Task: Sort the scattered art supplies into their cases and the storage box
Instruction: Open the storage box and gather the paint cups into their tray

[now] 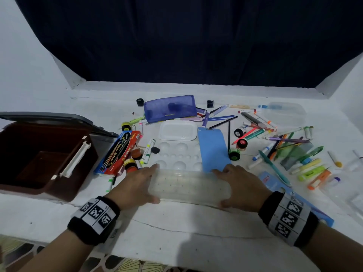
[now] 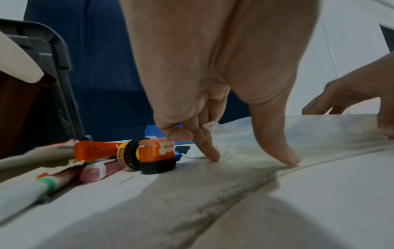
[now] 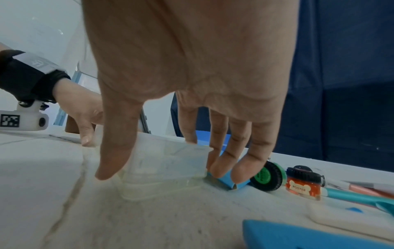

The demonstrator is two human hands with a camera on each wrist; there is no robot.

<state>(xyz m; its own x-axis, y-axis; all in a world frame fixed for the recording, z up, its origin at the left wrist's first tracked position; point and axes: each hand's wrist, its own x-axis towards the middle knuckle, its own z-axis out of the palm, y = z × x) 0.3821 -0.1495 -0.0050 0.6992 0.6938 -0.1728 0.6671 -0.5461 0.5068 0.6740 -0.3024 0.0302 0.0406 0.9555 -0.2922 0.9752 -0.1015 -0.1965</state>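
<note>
1. A long clear plastic case (image 1: 189, 188) lies flat on the white surface (image 1: 176, 228) near its front edge, directly before the person.
2. The left hand (image 1: 133, 188) grips the case's left end: the thumb sits at the near edge and the fingers reach over the far edge. In the left wrist view one fingertip (image 2: 212, 155) presses down at the case's corner.
3. The right hand (image 1: 238, 188) grips the right end the same way, thumb at the near side and fingers curled over the far side. In the right wrist view those fingers (image 3: 224, 160) touch a light blue card sheet (image 1: 213, 149) that lies just behind the case.
4. Behind the case rests a white plastic paint palette with round wells (image 1: 177, 155), partly covered by the blue sheet; beyond it lie a shallow white rectangular tray (image 1: 177, 130) and a translucent blue zip pouch (image 1: 170, 108).
5. On the left stands an open brown plastic storage box (image 1: 42, 160) with a grey lid raised behind it. A red and black packet of brushes (image 1: 117, 152) lies beside it.
6. A small orange paint pot with a black cap (image 2: 156, 155) lies just left of the left hand.
7. A green-labelled paint pot (image 1: 234, 154) lies on its side beside the blue sheet, and a red paint pot (image 1: 242, 144) stands near it.
8. A heap of markers, pencils and highlighters (image 1: 284, 146) is scattered over the right part of the surface.
</note>
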